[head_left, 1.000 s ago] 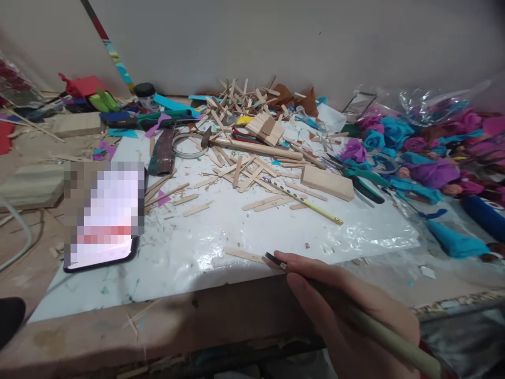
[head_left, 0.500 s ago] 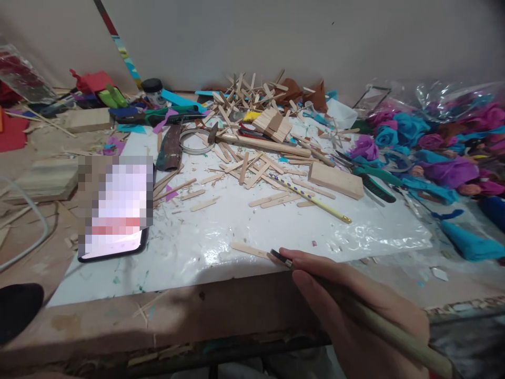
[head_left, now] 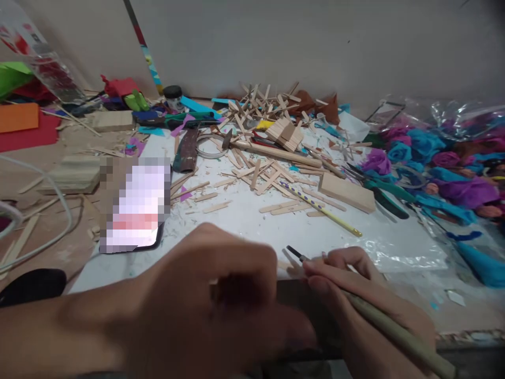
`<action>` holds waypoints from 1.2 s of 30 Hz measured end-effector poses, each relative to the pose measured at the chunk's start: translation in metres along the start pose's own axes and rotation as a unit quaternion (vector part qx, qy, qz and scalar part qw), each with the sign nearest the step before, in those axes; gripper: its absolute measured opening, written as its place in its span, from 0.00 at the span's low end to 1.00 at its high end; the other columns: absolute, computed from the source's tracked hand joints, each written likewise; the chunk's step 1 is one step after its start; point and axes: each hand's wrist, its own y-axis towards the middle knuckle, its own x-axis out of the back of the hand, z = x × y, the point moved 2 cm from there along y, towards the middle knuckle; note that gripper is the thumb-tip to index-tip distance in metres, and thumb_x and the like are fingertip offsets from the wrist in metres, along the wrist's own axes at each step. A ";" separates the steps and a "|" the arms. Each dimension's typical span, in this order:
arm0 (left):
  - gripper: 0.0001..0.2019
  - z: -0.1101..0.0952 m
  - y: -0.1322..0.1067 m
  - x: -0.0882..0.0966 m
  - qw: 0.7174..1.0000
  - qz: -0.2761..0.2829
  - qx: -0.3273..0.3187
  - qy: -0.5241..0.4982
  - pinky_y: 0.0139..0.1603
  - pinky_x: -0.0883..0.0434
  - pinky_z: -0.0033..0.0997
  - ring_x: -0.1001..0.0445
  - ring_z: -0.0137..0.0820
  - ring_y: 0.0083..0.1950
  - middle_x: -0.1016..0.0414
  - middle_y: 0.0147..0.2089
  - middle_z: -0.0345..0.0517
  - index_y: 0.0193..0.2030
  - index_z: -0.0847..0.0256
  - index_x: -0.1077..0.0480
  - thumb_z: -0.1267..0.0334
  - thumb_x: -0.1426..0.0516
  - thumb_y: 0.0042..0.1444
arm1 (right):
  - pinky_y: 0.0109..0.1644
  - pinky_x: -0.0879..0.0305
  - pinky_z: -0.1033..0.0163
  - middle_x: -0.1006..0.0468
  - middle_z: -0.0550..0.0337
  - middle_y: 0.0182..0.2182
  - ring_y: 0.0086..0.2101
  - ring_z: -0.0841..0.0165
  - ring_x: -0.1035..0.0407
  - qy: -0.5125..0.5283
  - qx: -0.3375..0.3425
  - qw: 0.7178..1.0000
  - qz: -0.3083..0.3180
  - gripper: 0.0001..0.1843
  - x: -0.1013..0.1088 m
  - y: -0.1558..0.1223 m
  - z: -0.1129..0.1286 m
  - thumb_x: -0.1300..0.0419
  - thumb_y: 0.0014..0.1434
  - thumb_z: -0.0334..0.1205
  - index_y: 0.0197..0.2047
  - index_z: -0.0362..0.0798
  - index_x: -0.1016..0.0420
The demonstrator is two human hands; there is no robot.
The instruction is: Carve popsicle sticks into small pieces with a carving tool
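Observation:
My right hand (head_left: 355, 300) is closed round a long tool with a pale wooden handle (head_left: 394, 331), held like a pen. Its dark metal tip (head_left: 294, 251) points up-left over the front edge of the white sheet (head_left: 244, 226). A short flat wooden stick (head_left: 290, 267) lies just under the tip, partly hidden. My left hand (head_left: 213, 295) reaches in from the left, large and blurred, its knuckles next to the right hand and over the table's front edge. Its fingers are hidden and smeared.
A phone (head_left: 138, 208) lies on the sheet at left. Behind are loose craft sticks (head_left: 260, 105), a hammer (head_left: 272, 150), a spotted pencil (head_left: 321, 209), a wooden block (head_left: 347, 192) and green pliers (head_left: 384, 192). Paper flowers (head_left: 426, 158) fill the right side. A white cable (head_left: 59, 200) curves at left.
My left hand has come into view from the lower left and now covers the table's front edge beside the right hand. The tool tip has lifted slightly; the view has shifted left.

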 end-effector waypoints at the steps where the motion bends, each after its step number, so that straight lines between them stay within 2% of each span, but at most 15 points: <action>1: 0.13 0.000 0.000 0.004 0.999 -0.017 -0.026 0.027 0.40 0.25 0.31 0.23 0.30 0.37 0.19 0.38 0.40 0.41 0.60 0.21 0.60 0.38 0.80 | 0.27 0.21 0.71 0.11 0.60 0.38 0.33 0.64 0.14 -0.005 -0.011 1.000 0.015 0.08 0.002 0.000 0.000 0.25 0.69 0.55 0.45 0.67 0.04; 2: 0.14 0.002 0.002 0.007 0.995 -0.031 -0.058 0.068 0.40 0.28 0.33 0.25 0.30 0.36 0.20 0.36 0.40 0.38 0.61 0.22 0.64 0.40 0.80 | 0.27 0.20 0.70 0.10 0.60 0.37 0.32 0.63 0.14 -0.017 -0.015 0.999 0.023 0.08 0.003 0.000 0.000 0.25 0.69 0.55 0.46 0.67 0.04; 4: 0.15 0.012 0.008 0.009 0.978 -0.041 -0.116 0.168 0.43 0.32 0.39 0.26 0.35 0.41 0.19 0.39 0.45 0.39 0.62 0.21 0.71 0.45 0.79 | 0.33 0.16 0.70 0.06 0.62 0.37 0.34 0.62 0.11 -0.040 -0.016 0.999 0.017 0.08 0.007 -0.002 0.000 0.24 0.66 0.56 0.46 0.70 0.04; 5: 0.16 0.017 0.010 0.007 0.968 -0.031 -0.130 0.213 0.45 0.32 0.41 0.26 0.38 0.43 0.18 0.42 0.49 0.40 0.63 0.20 0.73 0.46 0.78 | 0.37 0.14 0.70 0.05 0.64 0.37 0.36 0.61 0.09 -0.044 -0.018 0.999 0.015 0.08 0.008 -0.003 -0.001 0.23 0.66 0.57 0.47 0.71 0.04; 7: 0.14 0.028 0.014 0.001 0.963 0.001 -0.124 0.238 0.47 0.33 0.43 0.27 0.41 0.45 0.19 0.45 0.51 0.41 0.64 0.19 0.75 0.45 0.75 | 0.42 0.14 0.71 0.05 0.64 0.39 0.40 0.60 0.08 -0.031 -0.033 0.999 0.024 0.09 0.007 -0.004 -0.001 0.23 0.65 0.57 0.48 0.72 0.04; 10: 0.13 0.036 0.015 -0.007 0.969 0.033 -0.106 0.219 0.47 0.34 0.42 0.28 0.41 0.45 0.20 0.45 0.50 0.40 0.63 0.21 0.77 0.44 0.73 | 0.43 0.14 0.71 0.04 0.62 0.42 0.41 0.58 0.07 0.001 -0.064 0.997 0.045 0.10 0.003 -0.001 0.000 0.21 0.63 0.56 0.47 0.69 0.04; 12: 0.13 0.036 0.014 -0.010 0.974 0.037 -0.099 0.199 0.46 0.34 0.41 0.28 0.40 0.45 0.21 0.44 0.49 0.39 0.63 0.21 0.77 0.44 0.74 | 0.41 0.15 0.73 0.04 0.61 0.41 0.39 0.60 0.08 0.002 -0.088 0.995 0.036 0.11 -0.001 0.000 0.004 0.20 0.59 0.56 0.43 0.65 0.04; 14: 0.13 0.035 0.013 -0.010 0.979 0.037 -0.096 0.177 0.46 0.33 0.39 0.27 0.39 0.45 0.21 0.44 0.48 0.40 0.62 0.20 0.77 0.43 0.74 | 0.37 0.18 0.74 0.05 0.61 0.35 0.34 0.63 0.10 0.000 -0.139 0.990 0.014 0.11 -0.004 -0.001 0.010 0.20 0.56 0.57 0.37 0.62 0.05; 18: 0.13 0.038 0.013 -0.009 0.987 0.020 -0.101 0.125 0.46 0.33 0.36 0.26 0.36 0.45 0.21 0.44 0.46 0.42 0.63 0.17 0.76 0.42 0.76 | 0.32 0.22 0.70 0.12 0.62 0.24 0.26 0.65 0.17 0.009 -0.241 0.970 -0.024 0.12 -0.010 -0.007 0.021 0.22 0.52 0.56 0.27 0.60 0.11; 24: 0.13 0.045 0.015 -0.008 0.991 0.017 -0.105 0.085 0.44 0.34 0.34 0.26 0.33 0.44 0.21 0.42 0.43 0.41 0.61 0.16 0.76 0.41 0.75 | 0.34 0.24 0.66 0.14 0.63 0.24 0.27 0.64 0.20 -0.046 -0.191 0.980 -0.021 0.12 -0.013 -0.005 0.026 0.25 0.54 0.56 0.26 0.59 0.12; 29: 0.17 0.045 0.016 -0.009 0.990 0.013 -0.119 0.079 0.42 0.35 0.35 0.27 0.34 0.42 0.22 0.40 0.44 0.35 0.61 0.18 0.77 0.43 0.73 | 0.32 0.26 0.66 0.12 0.64 0.26 0.29 0.63 0.19 -0.067 -0.193 0.979 -0.015 0.13 -0.015 -0.006 0.027 0.26 0.56 0.57 0.27 0.60 0.12; 33: 0.17 0.046 0.016 -0.011 0.990 0.011 -0.123 0.072 0.42 0.36 0.35 0.28 0.34 0.42 0.24 0.40 0.44 0.33 0.61 0.20 0.78 0.43 0.72 | 0.39 0.23 0.65 0.13 0.66 0.25 0.28 0.65 0.20 -0.073 -0.179 0.981 -0.011 0.12 -0.016 -0.008 0.029 0.27 0.56 0.56 0.26 0.61 0.11; 36: 0.17 0.044 0.016 -0.011 0.991 0.023 -0.105 0.074 0.43 0.36 0.35 0.28 0.34 0.43 0.24 0.39 0.44 0.33 0.61 0.21 0.79 0.43 0.72 | 0.36 0.24 0.66 0.14 0.65 0.24 0.26 0.66 0.22 -0.078 -0.168 0.983 -0.016 0.11 -0.014 -0.006 0.026 0.27 0.56 0.54 0.26 0.61 0.11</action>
